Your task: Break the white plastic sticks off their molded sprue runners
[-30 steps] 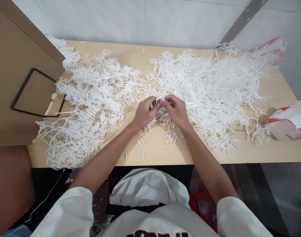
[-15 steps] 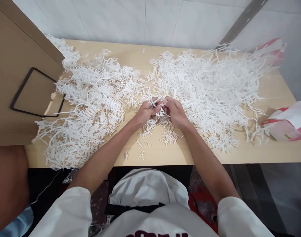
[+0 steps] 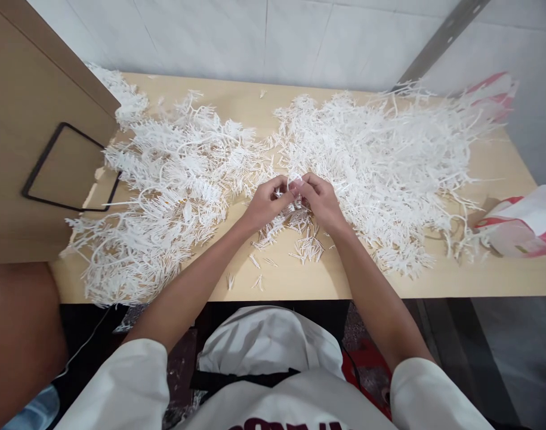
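Observation:
My left hand and my right hand meet over the middle of the table, fingertips pressed together. Between them is a thin white branched plastic piece, bent into a small loop above the fingertips; its lower part is hidden by my fingers. Both hands are closed on it. Under the hands lie several small white sprigs. A large heap of white branched pieces spreads to the right of my right hand, and another heap lies left of my left hand.
A brown cardboard box with a black rectangular frame stands at the left edge of the table. Two red-and-white bags are at the right. A tiled wall rises behind. Another person's limb shows at lower left.
My fingertips have come closer together, and the white strand between them now curves into a loop. The heaps look the same.

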Motion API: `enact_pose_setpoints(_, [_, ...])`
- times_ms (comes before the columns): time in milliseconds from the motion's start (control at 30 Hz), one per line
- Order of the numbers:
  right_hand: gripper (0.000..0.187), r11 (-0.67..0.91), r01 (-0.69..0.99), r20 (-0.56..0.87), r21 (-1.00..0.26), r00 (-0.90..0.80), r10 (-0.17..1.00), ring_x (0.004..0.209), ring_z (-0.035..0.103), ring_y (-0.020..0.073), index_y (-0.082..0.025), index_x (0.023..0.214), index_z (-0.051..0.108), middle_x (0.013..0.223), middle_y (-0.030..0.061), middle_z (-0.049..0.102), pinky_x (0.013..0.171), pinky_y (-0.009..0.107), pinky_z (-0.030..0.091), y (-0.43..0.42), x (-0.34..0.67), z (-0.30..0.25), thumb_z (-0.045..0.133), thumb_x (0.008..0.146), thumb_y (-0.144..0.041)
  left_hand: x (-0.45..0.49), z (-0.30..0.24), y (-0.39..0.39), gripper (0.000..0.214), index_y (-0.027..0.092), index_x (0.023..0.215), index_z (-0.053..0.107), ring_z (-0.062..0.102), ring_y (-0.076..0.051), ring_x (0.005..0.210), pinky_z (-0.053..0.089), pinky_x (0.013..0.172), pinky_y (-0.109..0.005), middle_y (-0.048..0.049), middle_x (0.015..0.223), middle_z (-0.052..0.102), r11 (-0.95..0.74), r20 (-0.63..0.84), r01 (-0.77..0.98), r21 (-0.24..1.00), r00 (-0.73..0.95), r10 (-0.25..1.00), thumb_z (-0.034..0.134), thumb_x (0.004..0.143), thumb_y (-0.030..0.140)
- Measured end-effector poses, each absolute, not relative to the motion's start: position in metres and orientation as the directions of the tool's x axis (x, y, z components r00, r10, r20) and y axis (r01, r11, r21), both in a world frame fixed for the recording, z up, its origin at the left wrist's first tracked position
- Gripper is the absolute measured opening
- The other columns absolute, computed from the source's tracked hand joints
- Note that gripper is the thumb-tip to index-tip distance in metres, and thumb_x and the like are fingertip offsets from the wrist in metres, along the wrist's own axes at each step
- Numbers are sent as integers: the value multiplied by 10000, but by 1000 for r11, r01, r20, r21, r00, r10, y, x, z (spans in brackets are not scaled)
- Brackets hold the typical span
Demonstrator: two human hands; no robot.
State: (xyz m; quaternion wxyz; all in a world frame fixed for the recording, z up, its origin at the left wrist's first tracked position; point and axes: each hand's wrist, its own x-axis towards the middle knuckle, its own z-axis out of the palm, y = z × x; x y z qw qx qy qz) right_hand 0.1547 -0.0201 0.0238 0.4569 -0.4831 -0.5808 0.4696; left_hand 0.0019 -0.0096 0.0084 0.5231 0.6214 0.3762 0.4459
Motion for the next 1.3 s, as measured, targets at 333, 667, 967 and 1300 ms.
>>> enact_pose_setpoints(333, [325, 294, 479, 222, -827, -202, 954, 573, 353, 90, -205, 697, 442, 609, -43, 407, 569, 264, 278, -19, 157, 18, 448, 925, -437, 9, 7, -12, 210, 175, 624, 419, 391, -81, 588, 322, 590, -250, 44, 603, 429, -291, 216, 271, 918, 275, 937, 543, 787, 223])
enact_pose_setpoints(667, [318, 317, 623, 372, -715, -46, 927, 571, 371, 101, -221, 679, 396, 611, -37, 420, 591, 283, 303, -25, 152, 16, 442, 928, -414, 6, 10, -12, 197, 193, 710, 434, 383, -73, 579, 329, 560, -221, 41, 649, 422, -232, 218, 133, 964, 113, 969, 530, 860, 279])
enact_pose_setpoints(967, [276, 421, 507, 414, -752, -133, 900, 978, 566, 164, -289, 1068, 619, 1093, 52, 583, 745, 308, 478, -25, 153, 23, 443, 930, -450, 3, 4, -6, 286, 205, 812, 547, 436, -61, 544, 376, 492, -201, 24, 727, 511, -122, 136, -110, 986, 129, 982, 654, 793, 470])
enact_pose_setpoints(1300, [313, 398, 583, 320, -708, -237, 917, 803, 520, 150, -233, 916, 583, 856, 27, 572, 727, 307, 390, -25, 154, 21, 394, 943, -481, -1, 4, -2, 263, 168, 721, 605, 536, -105, 738, 431, 656, -219, -2, 709, 566, -291, 282, 32, 956, 160, 946, 634, 821, 410])
